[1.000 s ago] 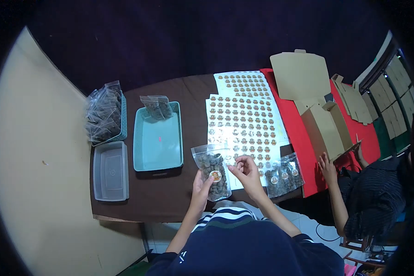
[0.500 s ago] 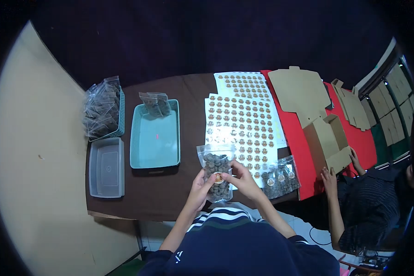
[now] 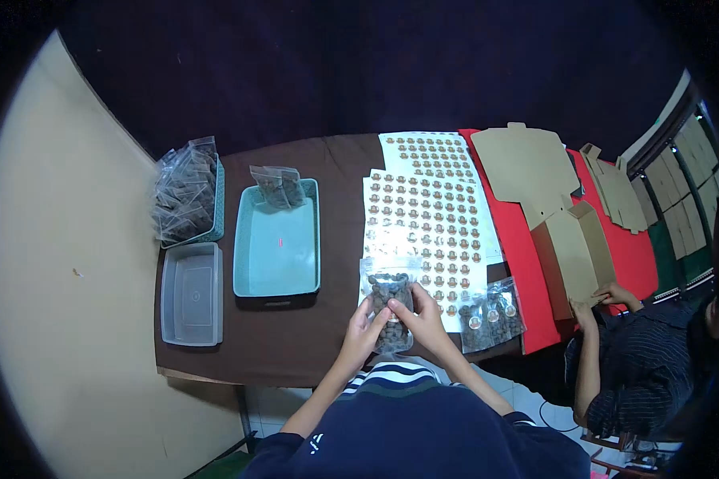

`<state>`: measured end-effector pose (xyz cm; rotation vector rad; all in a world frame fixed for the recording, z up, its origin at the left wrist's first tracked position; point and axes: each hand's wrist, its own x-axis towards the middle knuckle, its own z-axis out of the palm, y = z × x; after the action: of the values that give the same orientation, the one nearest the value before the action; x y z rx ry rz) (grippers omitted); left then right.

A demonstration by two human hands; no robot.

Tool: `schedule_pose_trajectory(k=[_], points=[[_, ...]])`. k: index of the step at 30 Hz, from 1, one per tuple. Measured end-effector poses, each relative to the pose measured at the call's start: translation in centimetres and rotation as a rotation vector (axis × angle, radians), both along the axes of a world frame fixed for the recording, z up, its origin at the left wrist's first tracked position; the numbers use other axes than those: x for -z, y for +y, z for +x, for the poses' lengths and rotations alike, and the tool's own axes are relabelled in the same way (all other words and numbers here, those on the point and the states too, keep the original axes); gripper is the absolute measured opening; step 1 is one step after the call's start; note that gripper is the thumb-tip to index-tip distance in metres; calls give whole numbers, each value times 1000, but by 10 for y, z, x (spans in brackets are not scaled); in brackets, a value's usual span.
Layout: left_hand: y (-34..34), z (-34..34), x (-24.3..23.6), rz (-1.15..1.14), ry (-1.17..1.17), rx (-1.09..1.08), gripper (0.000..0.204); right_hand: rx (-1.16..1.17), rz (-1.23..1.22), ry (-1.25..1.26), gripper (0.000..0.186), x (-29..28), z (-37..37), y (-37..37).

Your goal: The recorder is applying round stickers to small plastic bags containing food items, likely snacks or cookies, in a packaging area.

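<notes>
A clear pouch [image 3: 391, 283] full of dark, rounded pieces stands between my two hands near the table's front edge. My left hand [image 3: 362, 331] grips its left side, and my right hand [image 3: 426, 319] grips its right side. Both thumbs press on the front, nearly covering a small round sticker there. Behind the pouch lie white sheets of round stickers [image 3: 423, 223] in rows. Just right of my right hand, several filled clear pouches [image 3: 494, 323] with round stickers overlap one another and the sheet's lower corner.
At left are a basket heaped with filled pouches [image 3: 185, 191], a translucent bin [image 3: 192, 339] and a turquoise tray [image 3: 237, 247] with a pouch [image 3: 280, 188] at its far end. On the red cloth [image 3: 535, 323], a co-worker's hands [image 3: 587, 311] hold an open cardboard box [image 3: 555, 247]; flattened cardboard [image 3: 615, 191] lies beyond.
My thumbs have closed in over the round sticker, hiding most of it. The co-worker's hands have come together at the box's near end. The whole view has shifted slightly.
</notes>
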<state>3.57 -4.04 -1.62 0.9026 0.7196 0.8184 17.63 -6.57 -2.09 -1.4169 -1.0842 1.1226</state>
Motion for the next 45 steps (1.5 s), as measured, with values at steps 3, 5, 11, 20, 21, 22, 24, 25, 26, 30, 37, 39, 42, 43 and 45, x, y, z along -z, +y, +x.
schedule_pose_trajectory(k=[3, 5, 11, 20, 21, 22, 24, 25, 26, 30, 37, 39, 42, 43, 45], points=[[2, -6, 5, -30, -31, 13, 39, -34, 28, 7, 26, -6, -2, 1], [3, -7, 6, -47, -68, 14, 39, -38, 58, 39, 22, -5, -1, 3], [4, -8, 2, -159, -125, 17, 39, -61, -50, 75, 16, 2, 8, 4], [3, -4, 0, 27, 48, -113, 29, -139, 9, -68, 55, -3, -6, -5], [3, -4, 1, 28, 51, -119, 28, -133, -5, -58, 54, 0, -5, -4], [3, -5, 2, 28, 57, -130, 26, -132, -19, -46, 53, 0, -6, -4], [5, -7, 7, 16, 34, -125, 26, -160, -26, -19, 50, -6, -4, -1], [6, -8, 7, -26, 13, -102, 27, -174, -40, 29, 48, -7, -3, 0], [7, -8, 7, -69, -7, -80, 27, -189, -54, 77, 46, -8, -2, 0], [9, -10, 8, -54, -56, -75, 27, -242, -69, 133, 41, -19, 3, 1], [13, -8, 4, 24, -12, -21, 35, -180, -46, 302, 46, -13, 8, 2], [12, -6, 1, 65, -20, 1, 41, -139, -52, 258, 47, -13, 6, -1], [13, -9, 19, 120, 22, -25, 39, -89, -52, 241, 44, -11, 2, 0], [12, -8, 17, 105, 20, -23, 39, -95, -51, 246, 41, -8, 2, 1], [13, -13, 11, 35, 8, 30, 40, -106, -59, 255, 33, -9, 4, 1]])
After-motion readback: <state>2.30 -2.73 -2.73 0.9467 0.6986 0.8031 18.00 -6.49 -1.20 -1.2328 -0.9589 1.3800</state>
